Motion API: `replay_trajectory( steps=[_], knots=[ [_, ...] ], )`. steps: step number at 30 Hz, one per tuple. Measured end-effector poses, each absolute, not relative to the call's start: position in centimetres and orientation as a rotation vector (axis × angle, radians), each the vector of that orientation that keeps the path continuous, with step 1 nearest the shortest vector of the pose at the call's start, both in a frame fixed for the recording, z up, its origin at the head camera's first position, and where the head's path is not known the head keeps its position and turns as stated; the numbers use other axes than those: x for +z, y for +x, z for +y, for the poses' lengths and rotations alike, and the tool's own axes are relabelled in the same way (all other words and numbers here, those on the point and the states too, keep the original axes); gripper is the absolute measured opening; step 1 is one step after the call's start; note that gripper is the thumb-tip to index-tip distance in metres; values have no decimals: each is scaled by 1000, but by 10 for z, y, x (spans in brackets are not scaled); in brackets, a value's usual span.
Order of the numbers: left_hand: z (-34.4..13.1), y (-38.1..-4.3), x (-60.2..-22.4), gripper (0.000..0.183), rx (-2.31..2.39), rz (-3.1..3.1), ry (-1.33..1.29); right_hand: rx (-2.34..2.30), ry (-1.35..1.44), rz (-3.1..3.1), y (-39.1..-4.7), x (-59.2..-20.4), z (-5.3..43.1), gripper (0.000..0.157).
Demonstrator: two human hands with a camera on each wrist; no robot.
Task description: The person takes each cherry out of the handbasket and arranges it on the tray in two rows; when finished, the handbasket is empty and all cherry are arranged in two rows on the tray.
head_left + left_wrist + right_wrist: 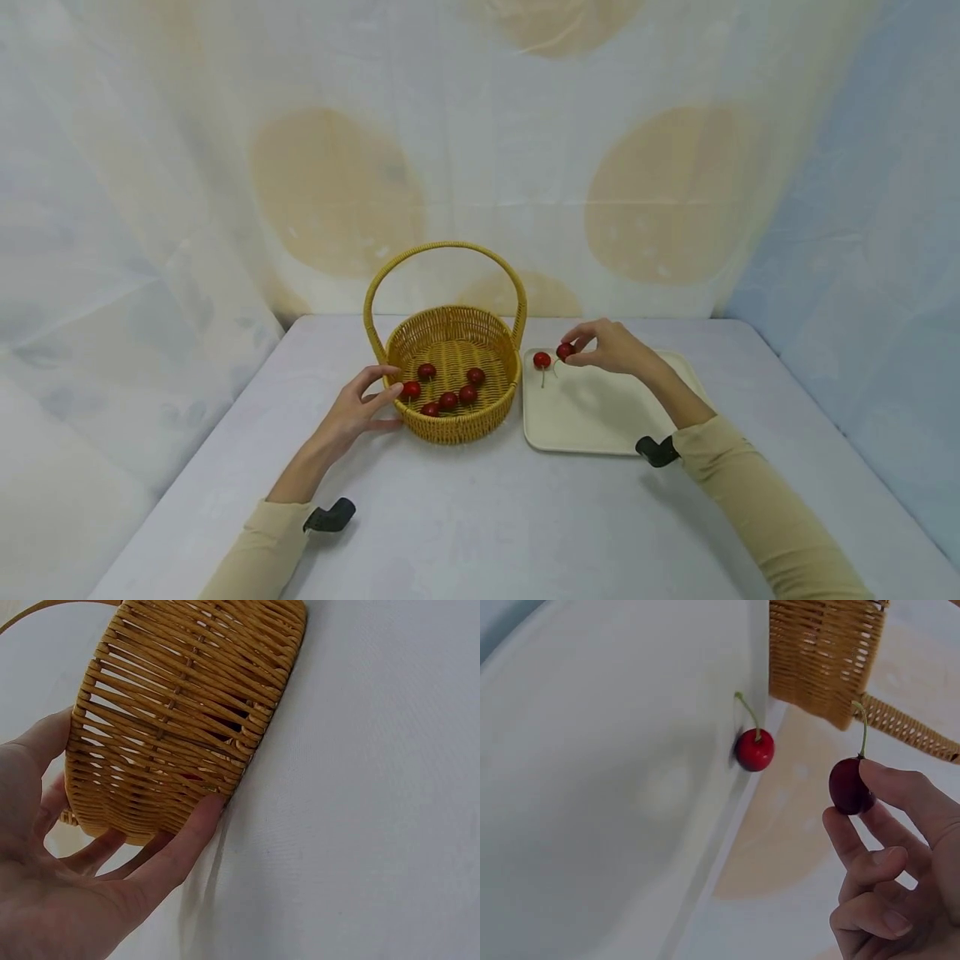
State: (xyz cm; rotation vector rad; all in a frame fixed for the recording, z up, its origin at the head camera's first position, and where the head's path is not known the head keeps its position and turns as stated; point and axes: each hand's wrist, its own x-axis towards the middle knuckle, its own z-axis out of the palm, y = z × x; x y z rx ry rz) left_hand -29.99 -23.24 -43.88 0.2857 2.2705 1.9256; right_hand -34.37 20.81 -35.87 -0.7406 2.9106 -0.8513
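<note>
My right hand (pixel 611 347) pinches a dark red cherry (pixel 848 785) between thumb and fingertips, its thin green stem sticking up in the right wrist view. It is held over the far left part of a cream tray (pixel 592 417). A brighter red cherry (pixel 542 360) with a stem lies on that tray, close to its left edge. My left hand (pixel 356 408) grips the left side of a yellow woven basket (pixel 457 429), fingers spread around its rim and outer wall. Inside the basket lie several red cherries (pixel 447 401), some partly behind the near rim.
The basket's tall arched handle (pixel 450 245) stands upright over it. Basket and tray sit side by side on a white table (pixel 480 517). Behind the table hangs a pale curtain (pixel 495 167) with tan circles, and more curtain closes both sides.
</note>
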Motion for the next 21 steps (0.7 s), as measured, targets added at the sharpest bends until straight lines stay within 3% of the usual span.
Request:
replay_trajectory(
  steps=[21],
  knots=[
    [-233,-300,-441,56,1919,2277,281,-823,-652,2818,-374,-391,219,34]
  ],
)
